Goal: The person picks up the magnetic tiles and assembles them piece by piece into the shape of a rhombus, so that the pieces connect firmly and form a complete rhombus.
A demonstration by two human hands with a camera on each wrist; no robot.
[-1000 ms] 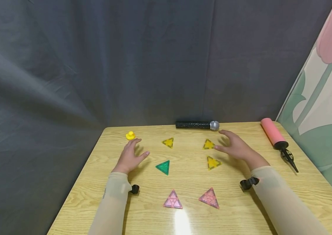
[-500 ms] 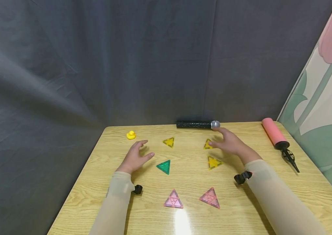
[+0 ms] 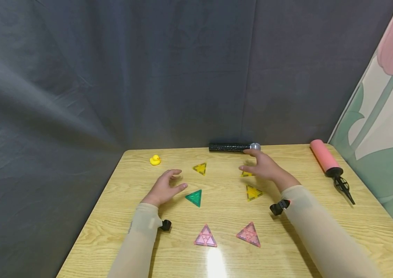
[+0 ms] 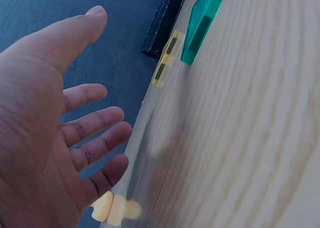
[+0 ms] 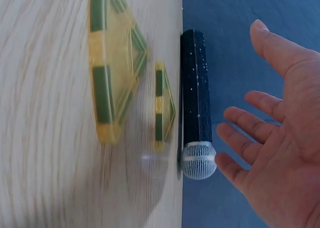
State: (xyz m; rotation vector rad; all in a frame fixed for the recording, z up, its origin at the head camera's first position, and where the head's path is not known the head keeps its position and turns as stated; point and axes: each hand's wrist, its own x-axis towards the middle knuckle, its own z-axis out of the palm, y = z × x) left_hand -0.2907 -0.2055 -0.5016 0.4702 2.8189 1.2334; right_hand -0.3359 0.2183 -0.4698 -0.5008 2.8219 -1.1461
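My left hand hovers over the table, thumb and fingers spread apart and holding nothing. Just right of its thumb lies a green triangular tile. My right hand is also spread and holds nothing; in the head view it partly covers a yellow triangular tile. A second yellow tile lies nearer, below that hand, and a third yellow tile sits between the hands at the back. In the right wrist view the fingers appear beside the microphone, with no grip on it.
Two pink triangular tiles, a left one and a right one, lie at the front of the wooden table. A yellow rubber duck stands back left. A pink hand pump lies along the right side. A dark curtain hangs behind.
Both hands have moved inward: the left to the right, closer to the green tile, the right to the left, over the back yellow tile. The tiles have not moved.
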